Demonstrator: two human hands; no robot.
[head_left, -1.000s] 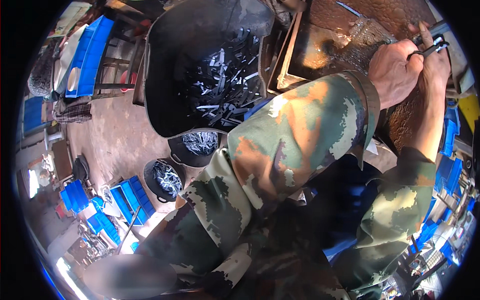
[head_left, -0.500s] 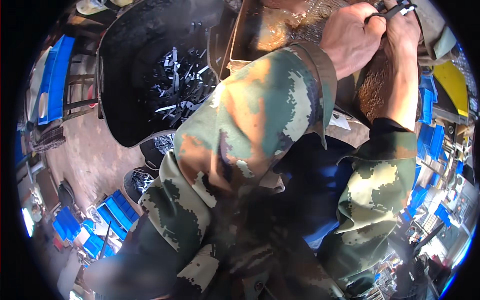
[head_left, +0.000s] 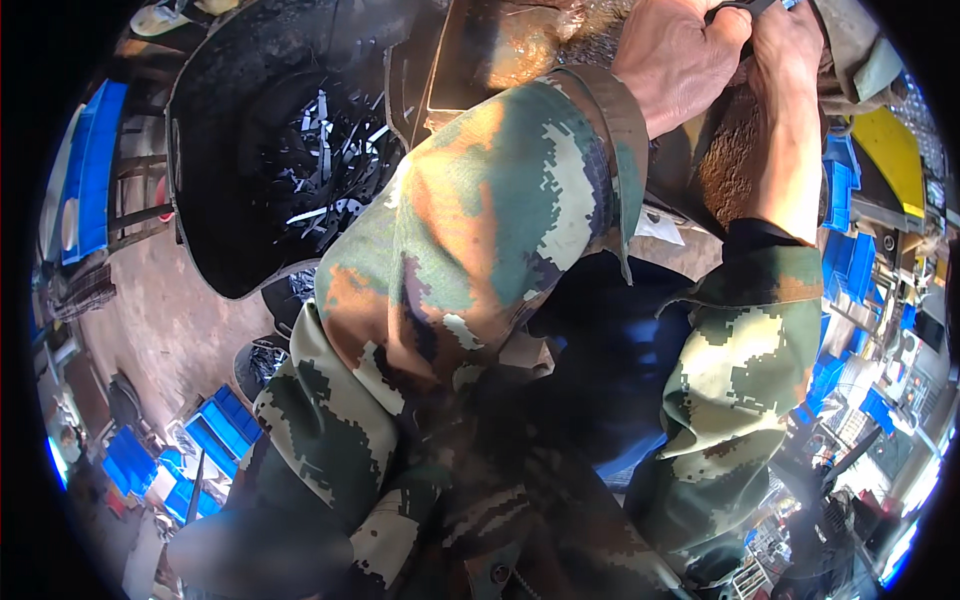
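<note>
Dark metal part clenched in both the left hand and right hand — mid-work, with a black tub of metal pieces beside.

Green-brown pixel-camouflage jacket sleeves, cuffs pushed back

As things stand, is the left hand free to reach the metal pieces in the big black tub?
Probably not right away: the left hand is closed, together with the right hand, on a dark tool at the top, while the metal pieces lie in the black tub well to the left.
</note>
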